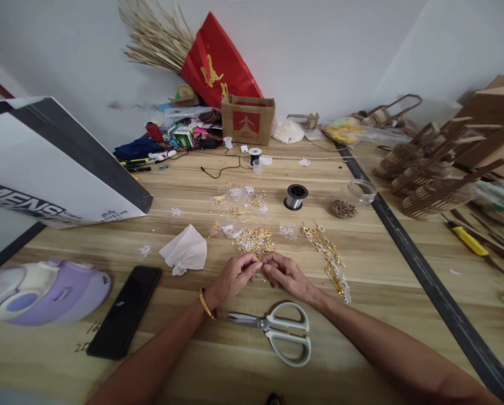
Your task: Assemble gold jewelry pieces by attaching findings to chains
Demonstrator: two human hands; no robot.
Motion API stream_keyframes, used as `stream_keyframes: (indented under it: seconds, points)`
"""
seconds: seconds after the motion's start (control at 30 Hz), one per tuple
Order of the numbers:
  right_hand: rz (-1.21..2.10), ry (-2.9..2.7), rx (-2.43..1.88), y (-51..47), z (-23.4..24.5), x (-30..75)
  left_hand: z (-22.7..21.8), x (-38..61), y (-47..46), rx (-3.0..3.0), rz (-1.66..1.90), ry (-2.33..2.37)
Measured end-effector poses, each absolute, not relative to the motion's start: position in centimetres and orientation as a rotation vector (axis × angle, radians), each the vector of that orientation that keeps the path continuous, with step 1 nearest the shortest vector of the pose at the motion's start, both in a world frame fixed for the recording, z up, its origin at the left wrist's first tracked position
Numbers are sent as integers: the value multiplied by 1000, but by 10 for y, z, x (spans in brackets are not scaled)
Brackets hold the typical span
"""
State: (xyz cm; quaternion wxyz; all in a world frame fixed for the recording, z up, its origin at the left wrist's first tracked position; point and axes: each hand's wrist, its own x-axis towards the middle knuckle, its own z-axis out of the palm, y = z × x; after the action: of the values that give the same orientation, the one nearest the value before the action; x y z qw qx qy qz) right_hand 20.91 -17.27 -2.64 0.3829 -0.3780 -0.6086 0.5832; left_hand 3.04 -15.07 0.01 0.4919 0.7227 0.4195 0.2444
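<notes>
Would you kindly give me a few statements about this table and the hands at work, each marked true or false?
1. The left hand and right hand are close together by the pile of gold and silver pieces. True.
2. The scissors are in the right hand. False: the scissors lie on the table.
3. The phone is to the right of the scissors. False: the phone is to their left.
4. The red bag is behind the small cardboard box. True.
5. The bracelet is on the right arm. False: the bracelet is on the left arm.
</notes>
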Motion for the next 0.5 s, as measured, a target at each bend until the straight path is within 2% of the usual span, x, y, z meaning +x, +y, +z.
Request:
stream_keyframes:
  seconds: [0.5]
  points:
    - [1556, -1521, -957, -172, -28, 209, 0, 36, -156, 1712, 713, 1009]
